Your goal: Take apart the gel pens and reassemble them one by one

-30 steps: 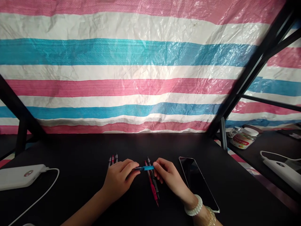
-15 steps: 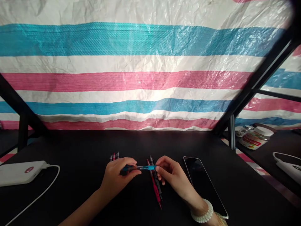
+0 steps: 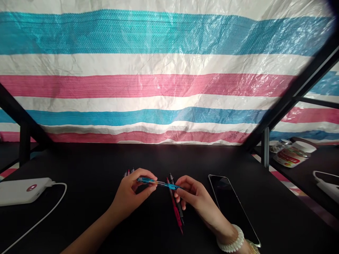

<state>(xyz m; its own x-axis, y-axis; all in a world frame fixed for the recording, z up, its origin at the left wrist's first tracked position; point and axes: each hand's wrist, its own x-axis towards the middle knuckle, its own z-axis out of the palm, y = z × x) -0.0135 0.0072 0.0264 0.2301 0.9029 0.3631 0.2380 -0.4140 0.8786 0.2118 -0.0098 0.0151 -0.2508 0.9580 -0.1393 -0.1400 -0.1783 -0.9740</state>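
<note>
A blue pen (image 3: 161, 183) with a clear middle section is held sideways above the black desk. My right hand (image 3: 192, 194) pinches its right end between thumb and fingertips. My left hand (image 3: 135, 190) has thumb and fingers curved round the left part of the pen, the fingertips against its barrel. Beneath the right fingers lie a red pen (image 3: 177, 214) and a black pen (image 3: 180, 211), side by side on the desk and partly covered. Behind my left hand the tops of several more pens (image 3: 129, 172) show; the rest of them is hidden.
A smartphone (image 3: 234, 208) with a dark screen lies right of my right hand. On the left is a white power bank (image 3: 23, 192) with a white cable (image 3: 54, 210). Jars (image 3: 292, 155) stand on a side surface. Black frame bars (image 3: 280, 113) slant before striped sheeting (image 3: 148, 86).
The blue pen has tilted, its left end now higher and more exposed. My left thumb and fingers have shifted slightly along it. The camera view has moved a little.
</note>
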